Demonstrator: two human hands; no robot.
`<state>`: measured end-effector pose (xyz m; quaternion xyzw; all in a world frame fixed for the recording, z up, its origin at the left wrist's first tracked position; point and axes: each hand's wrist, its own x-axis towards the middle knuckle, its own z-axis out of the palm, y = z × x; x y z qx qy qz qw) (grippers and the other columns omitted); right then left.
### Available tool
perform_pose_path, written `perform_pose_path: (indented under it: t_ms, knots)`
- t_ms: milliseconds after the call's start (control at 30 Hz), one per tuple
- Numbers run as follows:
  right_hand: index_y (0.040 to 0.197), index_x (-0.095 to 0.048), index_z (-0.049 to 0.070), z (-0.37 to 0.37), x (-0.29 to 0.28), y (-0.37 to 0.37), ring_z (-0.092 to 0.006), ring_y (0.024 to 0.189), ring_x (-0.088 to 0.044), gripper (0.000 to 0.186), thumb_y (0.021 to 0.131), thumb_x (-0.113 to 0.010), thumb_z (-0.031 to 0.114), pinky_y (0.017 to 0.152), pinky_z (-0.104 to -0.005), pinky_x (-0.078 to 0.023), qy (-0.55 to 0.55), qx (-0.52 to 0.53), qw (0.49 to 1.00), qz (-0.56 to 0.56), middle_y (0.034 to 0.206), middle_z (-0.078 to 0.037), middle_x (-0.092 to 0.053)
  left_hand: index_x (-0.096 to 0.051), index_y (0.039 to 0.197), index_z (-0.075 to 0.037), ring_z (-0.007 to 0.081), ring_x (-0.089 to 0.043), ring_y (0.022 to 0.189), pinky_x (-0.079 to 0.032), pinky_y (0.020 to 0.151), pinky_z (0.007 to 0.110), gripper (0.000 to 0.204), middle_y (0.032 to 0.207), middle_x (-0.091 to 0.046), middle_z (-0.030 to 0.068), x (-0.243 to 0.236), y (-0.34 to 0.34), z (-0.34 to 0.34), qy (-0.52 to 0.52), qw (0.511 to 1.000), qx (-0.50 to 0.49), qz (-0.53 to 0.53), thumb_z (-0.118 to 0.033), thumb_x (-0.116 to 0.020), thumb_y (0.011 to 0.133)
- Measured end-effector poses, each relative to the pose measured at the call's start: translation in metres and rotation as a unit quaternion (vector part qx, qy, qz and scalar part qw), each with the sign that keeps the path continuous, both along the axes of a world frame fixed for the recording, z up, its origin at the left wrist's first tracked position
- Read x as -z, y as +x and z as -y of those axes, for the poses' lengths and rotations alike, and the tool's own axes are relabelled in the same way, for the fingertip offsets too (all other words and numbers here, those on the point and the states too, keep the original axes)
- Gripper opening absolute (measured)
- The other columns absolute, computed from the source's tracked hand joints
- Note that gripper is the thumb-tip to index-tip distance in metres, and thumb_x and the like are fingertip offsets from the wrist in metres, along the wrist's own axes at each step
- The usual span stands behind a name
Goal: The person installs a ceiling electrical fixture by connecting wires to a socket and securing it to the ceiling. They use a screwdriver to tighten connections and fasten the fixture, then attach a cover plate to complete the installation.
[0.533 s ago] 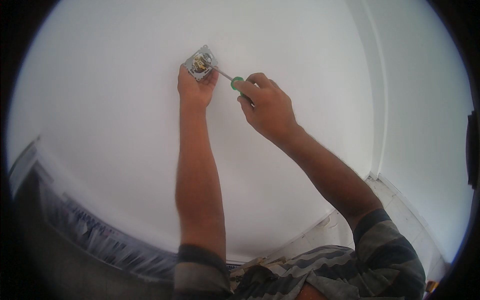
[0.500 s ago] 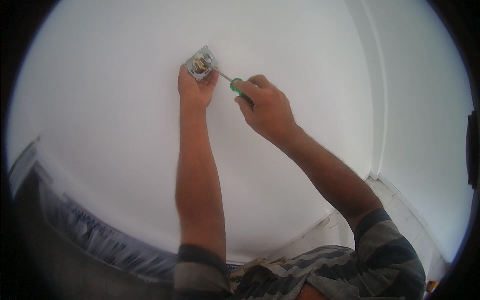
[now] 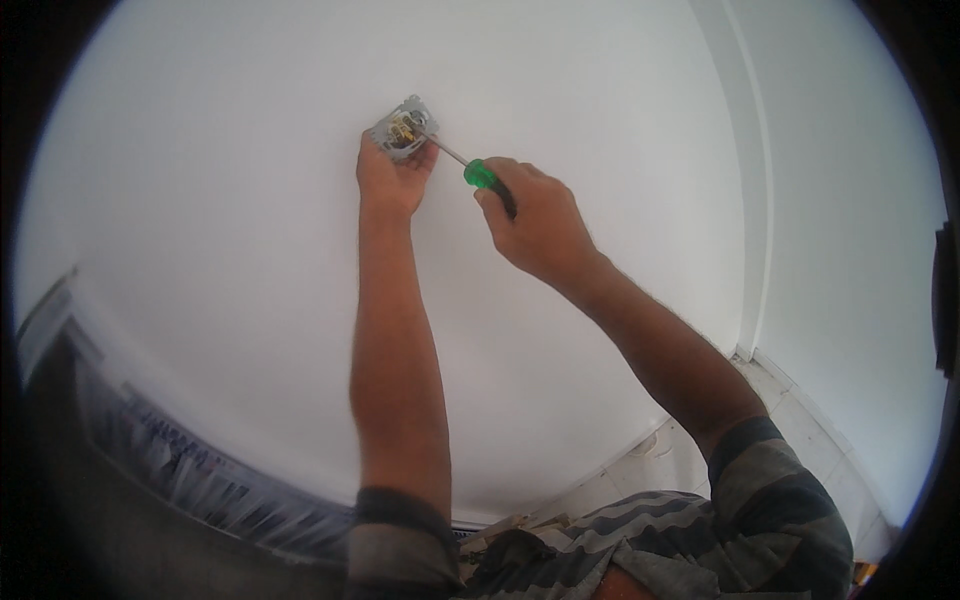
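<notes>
Against the white wall, my left hand (image 3: 392, 183) grips an electrical socket insert (image 3: 403, 130) by its lower edge. The insert has a square grey metal mounting frame, tilted on one corner, with brass-coloured parts in its middle. To its right, my right hand (image 3: 538, 215) is wrapped round a screwdriver (image 3: 480, 174) with a green and black handle. The screwdriver's metal shaft slants up and left, and its tip reaches the right side of the insert's middle. What lies behind the insert is hidden.
A white wall (image 3: 560, 400) fills most of the view and meets another wall (image 3: 850, 250) at a corner on the right. Light floor tiles (image 3: 675, 465) show at lower right. Along the lower left runs a long strip covered in crumpled plastic sheeting (image 3: 215, 485).
My right hand has turned a little on the screwdriver, and more of the green handle shows. The insert has shifted very slightly in my left hand.
</notes>
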<state>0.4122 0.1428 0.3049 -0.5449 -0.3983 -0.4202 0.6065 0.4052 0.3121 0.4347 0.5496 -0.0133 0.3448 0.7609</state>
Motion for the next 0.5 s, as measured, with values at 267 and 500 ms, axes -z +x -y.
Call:
perform_pose_path:
  t_ms: [267, 500]
  knots:
    - [0.114, -0.057, -0.005, 0.017, -0.016, 0.003, -0.0163, 0.063, -0.060, 0.033, 0.092, -0.070, 0.016, 0.045, -0.0291, -0.047, 0.092, -0.563, 0.688, -0.448, 0.089, -0.017, -0.066, -0.054, 0.130, 0.001, 0.0331, -0.058, 0.111, -0.056, 0.096, 0.047, 0.045, 0.127, -0.056, 0.0202, 0.005, 0.006, -0.005, -0.012, 1.000, -0.004, 0.015, -0.034, -0.039, 0.106]
    - [0.110, -0.060, -0.004, -0.008, 0.003, 0.012, -0.0161, 0.063, -0.060, 0.027, 0.094, -0.068, 0.016, 0.044, -0.0293, -0.047, 0.037, -0.006, 0.999, 0.012, 0.088, -0.014, -0.066, -0.055, 0.129, 0.002, 0.0333, -0.059, 0.111, -0.055, 0.097, 0.045, 0.047, 0.127, -0.056, 0.0199, 0.001, 0.006, -0.011, 0.013, 1.000, 0.017, -0.013, -0.035, -0.038, 0.105]
